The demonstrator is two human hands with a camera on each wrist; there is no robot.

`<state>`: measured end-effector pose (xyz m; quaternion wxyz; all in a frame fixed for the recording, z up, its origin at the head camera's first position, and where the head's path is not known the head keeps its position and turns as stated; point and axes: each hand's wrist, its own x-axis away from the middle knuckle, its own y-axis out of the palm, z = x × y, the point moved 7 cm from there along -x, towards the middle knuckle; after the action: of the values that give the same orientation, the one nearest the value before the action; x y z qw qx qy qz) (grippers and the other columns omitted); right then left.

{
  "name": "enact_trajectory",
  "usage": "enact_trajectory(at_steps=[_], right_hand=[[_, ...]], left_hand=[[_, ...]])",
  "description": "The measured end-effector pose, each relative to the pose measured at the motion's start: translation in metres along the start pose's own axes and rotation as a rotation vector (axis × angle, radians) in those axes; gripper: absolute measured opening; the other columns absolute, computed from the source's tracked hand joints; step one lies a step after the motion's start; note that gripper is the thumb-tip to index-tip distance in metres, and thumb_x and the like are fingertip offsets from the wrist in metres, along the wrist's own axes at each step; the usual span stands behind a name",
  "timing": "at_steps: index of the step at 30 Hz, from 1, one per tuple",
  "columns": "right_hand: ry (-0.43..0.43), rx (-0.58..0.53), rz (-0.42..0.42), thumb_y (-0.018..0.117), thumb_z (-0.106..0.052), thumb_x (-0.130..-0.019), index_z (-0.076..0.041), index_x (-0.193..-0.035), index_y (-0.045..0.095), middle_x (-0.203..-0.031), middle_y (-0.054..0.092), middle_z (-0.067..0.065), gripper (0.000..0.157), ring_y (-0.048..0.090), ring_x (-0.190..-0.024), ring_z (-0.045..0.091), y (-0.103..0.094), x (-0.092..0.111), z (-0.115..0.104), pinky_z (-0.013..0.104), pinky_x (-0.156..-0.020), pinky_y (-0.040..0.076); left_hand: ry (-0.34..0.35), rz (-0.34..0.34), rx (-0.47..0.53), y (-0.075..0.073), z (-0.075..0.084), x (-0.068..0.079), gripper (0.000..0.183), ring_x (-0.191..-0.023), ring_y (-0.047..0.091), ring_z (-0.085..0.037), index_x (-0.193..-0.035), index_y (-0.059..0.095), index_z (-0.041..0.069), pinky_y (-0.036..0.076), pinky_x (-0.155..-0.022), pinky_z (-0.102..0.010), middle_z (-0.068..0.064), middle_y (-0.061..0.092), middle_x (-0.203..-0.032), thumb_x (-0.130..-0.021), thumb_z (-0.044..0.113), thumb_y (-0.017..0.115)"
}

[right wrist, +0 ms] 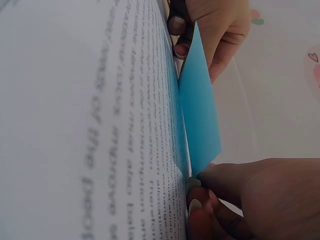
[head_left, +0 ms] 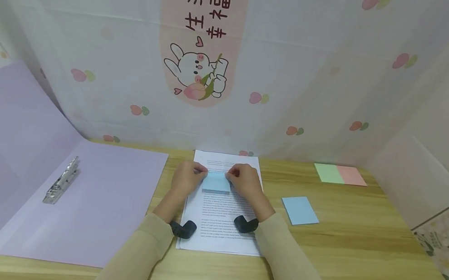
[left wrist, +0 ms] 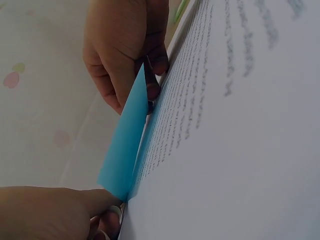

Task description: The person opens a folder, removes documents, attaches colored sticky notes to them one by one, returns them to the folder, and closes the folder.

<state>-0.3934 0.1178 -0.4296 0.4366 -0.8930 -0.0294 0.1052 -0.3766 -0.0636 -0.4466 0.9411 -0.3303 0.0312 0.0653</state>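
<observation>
A light blue sticky note [head_left: 217, 182] is held over the upper part of a stack of printed sheets [head_left: 223, 226]. My left hand [head_left: 187, 178] pinches its left corner between thumb and fingers. At the opposite corner, my right hand [head_left: 247, 182] pinches it the same way. In the left wrist view the note [left wrist: 125, 140] slants up off the page, its lower edge close along the text. Both hands' fingertips sit right at the paper surface, as the right wrist view of the note [right wrist: 200, 110] also shows.
On the left lies an open purple folder [head_left: 120, 193] with a metal clip [head_left: 62, 181]. To the right are a blue sticky note pad [head_left: 300, 210] and, farther back, green [head_left: 329, 173] and pink [head_left: 352, 176] pads. A patterned cloth [head_left: 317, 77] hangs behind the wooden table [head_left: 360, 254].
</observation>
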Motion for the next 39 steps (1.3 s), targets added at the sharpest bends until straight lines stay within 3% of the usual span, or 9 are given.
enact_trajectory(at_steps=[6,10,17,21,26,31,34,39], right_hand=[[0.002,-0.020,-0.004,0.073,-0.015,-0.093,-0.006,-0.088,0.074,-0.080,0.069,0.007,0.010,0.055,-0.072,0.017,0.000,0.000,0.000,0.025,-0.066,0.042],[-0.009,-0.013,0.001,0.073,-0.015,-0.092,-0.005,-0.090,0.075,-0.081,0.070,0.008,0.010,0.056,-0.072,0.017,0.000,0.000,0.000,0.025,-0.067,0.043],[-0.017,0.008,-0.012,0.073,-0.014,-0.092,-0.004,-0.095,0.074,-0.083,0.070,0.009,0.011,0.057,-0.073,0.018,-0.003,0.003,-0.005,0.028,-0.069,0.046],[-0.034,0.079,-0.058,0.074,-0.011,-0.089,-0.005,-0.106,0.072,-0.088,0.070,0.008,0.018,0.060,-0.077,0.019,-0.005,0.007,-0.015,0.031,-0.072,0.050],[-0.085,0.172,-0.129,0.077,-0.010,-0.087,-0.007,-0.100,0.074,-0.087,0.070,0.005,0.013,0.058,-0.077,0.017,-0.005,0.014,-0.028,0.033,-0.075,0.052],[-0.147,0.233,-0.185,0.078,-0.011,-0.087,-0.008,-0.103,0.077,-0.102,0.077,0.007,0.016,0.070,-0.096,0.022,0.001,0.022,-0.036,0.038,-0.093,0.056],[-0.165,0.303,-0.203,0.077,-0.014,-0.089,-0.010,-0.110,0.078,-0.114,0.077,0.007,0.021,0.071,-0.113,0.027,0.004,0.027,-0.040,0.042,-0.099,0.055],[-0.207,0.415,-0.219,0.074,-0.018,-0.092,-0.013,-0.117,0.077,-0.119,0.076,0.008,0.025,0.072,-0.112,0.031,0.005,0.034,-0.048,0.045,-0.092,0.058]], left_hand=[[-0.002,-0.005,-0.013,0.001,0.000,-0.001,0.010,-0.093,0.067,-0.024,-0.100,0.078,0.009,0.053,-0.079,-0.036,-0.010,0.075,-0.105,-0.093,0.014,0.072],[-0.012,-0.010,-0.041,0.001,0.000,-0.001,0.011,-0.089,0.063,-0.024,-0.100,0.078,0.009,0.048,-0.074,-0.033,-0.012,0.073,-0.114,-0.093,0.015,0.071],[-0.003,0.000,-0.067,-0.001,0.005,0.003,0.021,-0.102,0.062,-0.030,-0.110,0.070,0.008,0.053,-0.086,-0.040,-0.016,0.064,-0.126,-0.091,0.014,0.074],[0.030,-0.007,-0.073,-0.001,0.009,0.009,0.021,-0.093,0.060,-0.026,-0.105,0.066,0.007,0.051,-0.080,-0.037,-0.015,0.062,-0.117,-0.088,0.012,0.078],[0.124,-0.040,-0.137,-0.001,0.016,0.015,0.014,-0.086,0.060,-0.022,-0.099,0.068,0.008,0.052,-0.077,-0.033,-0.010,0.066,-0.106,-0.088,0.008,0.077],[0.176,-0.089,-0.220,0.002,0.020,0.020,0.009,-0.085,0.064,-0.019,-0.099,0.076,0.009,0.055,-0.076,-0.032,-0.008,0.072,-0.105,-0.090,0.009,0.075],[0.177,-0.104,-0.235,0.002,0.019,0.023,0.014,-0.090,0.070,-0.021,-0.104,0.077,0.009,0.057,-0.078,-0.034,-0.009,0.075,-0.109,-0.091,0.012,0.075],[0.206,-0.087,-0.288,-0.001,0.021,0.028,0.023,-0.113,0.068,-0.028,-0.114,0.078,0.015,0.056,-0.090,-0.043,-0.006,0.075,-0.120,-0.091,0.018,0.076]])
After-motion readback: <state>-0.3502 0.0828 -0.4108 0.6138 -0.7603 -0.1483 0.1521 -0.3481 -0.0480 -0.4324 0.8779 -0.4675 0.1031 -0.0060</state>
